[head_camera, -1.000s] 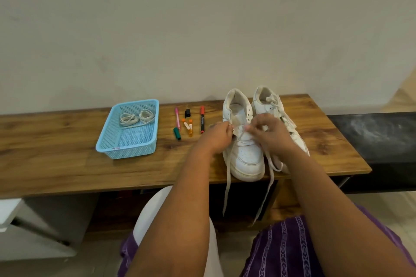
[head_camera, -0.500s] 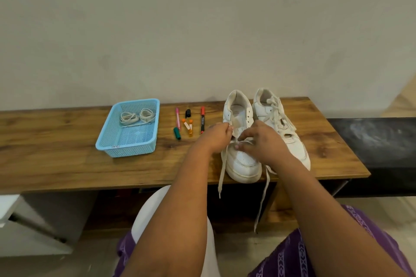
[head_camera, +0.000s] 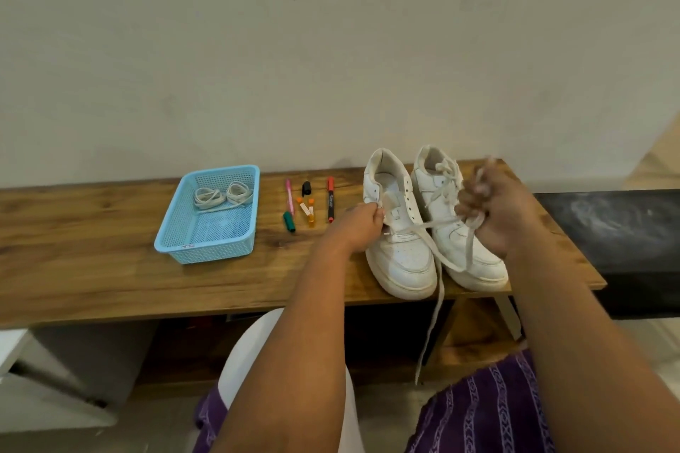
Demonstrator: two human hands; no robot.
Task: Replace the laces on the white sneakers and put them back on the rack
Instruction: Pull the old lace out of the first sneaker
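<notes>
Two white sneakers stand side by side on the wooden bench [head_camera: 92, 268], toes toward me. My left hand [head_camera: 358, 228] pinches the left edge of the left sneaker [head_camera: 399, 254] near its eyelets. My right hand [head_camera: 496, 211] is raised over the right sneaker [head_camera: 438, 195], closed on a white lace [head_camera: 423, 230] that runs taut from the left sneaker's lower eyelets. One end of that lace hangs over the bench's front edge. The right sneaker is still laced at its tongue. Two coiled laces [head_camera: 222, 195] lie in a blue basket [head_camera: 206, 246].
Several marker pens [head_camera: 309, 204] and a black cap lie between the basket and the sneakers. A dark surface [head_camera: 607, 232] adjoins the bench on the right. Below are a white stool [head_camera: 235, 375] and my purple-clothed knees.
My right hand has moved up and to the right from the left sneaker's front, pulling the lace out taut. My left hand has stayed on the sneaker's left edge.
</notes>
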